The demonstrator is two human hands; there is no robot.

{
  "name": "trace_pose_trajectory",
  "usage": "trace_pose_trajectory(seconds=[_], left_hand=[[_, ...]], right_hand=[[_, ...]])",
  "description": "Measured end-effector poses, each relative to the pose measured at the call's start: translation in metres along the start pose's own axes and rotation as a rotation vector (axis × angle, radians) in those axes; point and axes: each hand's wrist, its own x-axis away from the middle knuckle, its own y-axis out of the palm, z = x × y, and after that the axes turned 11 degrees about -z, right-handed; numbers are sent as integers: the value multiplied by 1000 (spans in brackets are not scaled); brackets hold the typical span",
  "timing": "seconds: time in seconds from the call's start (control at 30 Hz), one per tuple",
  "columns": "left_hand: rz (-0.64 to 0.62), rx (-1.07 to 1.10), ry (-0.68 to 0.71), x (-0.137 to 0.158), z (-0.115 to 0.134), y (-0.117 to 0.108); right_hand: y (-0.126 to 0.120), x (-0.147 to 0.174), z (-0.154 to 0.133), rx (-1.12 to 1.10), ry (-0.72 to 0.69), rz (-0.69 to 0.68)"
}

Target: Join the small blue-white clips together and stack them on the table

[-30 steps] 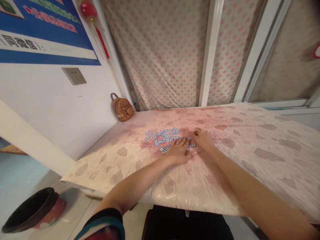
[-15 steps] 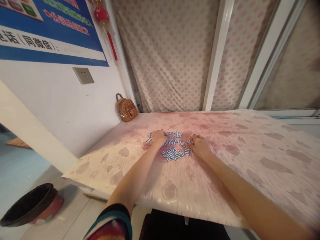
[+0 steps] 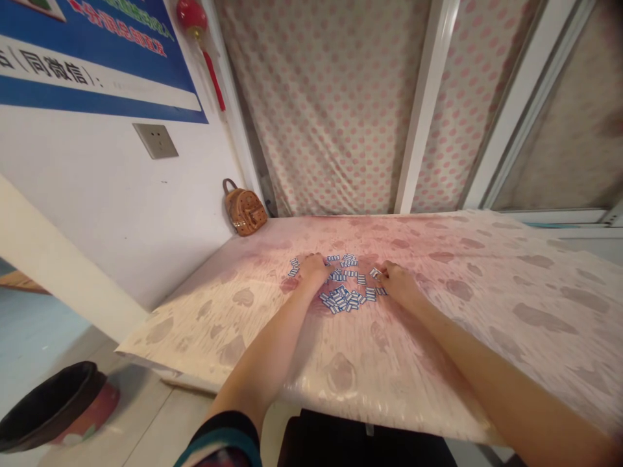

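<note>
Small white tiles with blue edges lie on the table in a loose group, with a denser pile [image 3: 341, 299] at its near side. My left hand [image 3: 313, 267] rests at the group's left, back upward and fingers bent; its fingertips are mostly hidden. A few tiles [image 3: 293, 267] lie just left of that hand, others touch or nearly touch its right side. On the right, my right hand [image 3: 399, 283] has its fingers closed on a tile [image 3: 375, 273] at the group's edge. More tiles [image 3: 370, 294] lie just below and left of those fingers.
A patterned cloth covers the table [image 3: 467, 363]. At the far left corner, a small brown backpack-shaped bag [image 3: 247, 211] leans by the wall. Curtains [image 3: 331, 110] hang behind. A dark-lined pot [image 3: 63, 408] stands on the floor at left; a black seat [image 3: 360, 444] is below the table edge.
My right hand has moved slightly right, with the tile at its fingertips now apart from the group. My left hand stays about where it was. The camera view has shifted a little.
</note>
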Motion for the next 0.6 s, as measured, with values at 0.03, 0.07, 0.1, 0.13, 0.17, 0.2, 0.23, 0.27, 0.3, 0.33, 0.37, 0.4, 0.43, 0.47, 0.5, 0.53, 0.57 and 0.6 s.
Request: trace_pose_trajectory(seconds=[0.03, 0.07, 0.1, 0.13, 0.17, 0.2, 0.23, 0.27, 0.3, 0.33, 0.37, 0.4, 0.43, 0.47, 0.5, 0.53, 0.57, 0.6], left_hand=[[-5, 12, 1, 0, 0, 0], [-13, 24, 1, 0, 0, 1], [-20, 36, 1, -1, -1, 1], [-25, 46, -1, -2, -1, 1], [-26, 55, -4, -3, -2, 2], [-24, 66, -6, -4, -2, 2], [-16, 81, -6, -5, -3, 3], [-4, 103, -3, -6, -4, 3], [13, 132, 6, -7, -4, 3], [31, 168, 24, -8, -5, 3], [48, 215, 47, -10, -5, 3], [63, 274, 69, -11, -5, 3], [79, 343, 93, -11, -4, 2], [93, 424, 120, -11, -3, 2], [100, 516, 148, -10, -1, 0], [99, 616, 174, -8, 2, -1], [83, 724, 198, -5, 5, -2], [56, 833, 222, -1, 9, -4]], right_hand=[[1, -2, 3, -38, 6, 19], [3, -4, 5, -81, 14, 40], [4, -6, 8, -127, 18, 61], [4, -7, 10, -179, 21, 84], [4, -9, 12, -245, 28, 102], [2, -10, 13, -318, 36, 112], [0, -12, 13, -389, 46, 114], [-3, -13, 12, -452, 56, 108], [-6, -15, 10, -502, 66, 97], [-10, -16, 7, -538, 73, 85], [-15, -18, 2, -562, 70, 73], [-19, -19, -4, -583, 62, 64], [-22, -20, -10, -616, 44, 57], [-25, -20, -17, -647, 22, 55], [-26, -19, -24, -682, -9, 55], [-27, -18, -30, -746, -72, 46], [-27, -15, -37, -778, -133, 53], [-26, -11, -42, -777, -199, 81]])
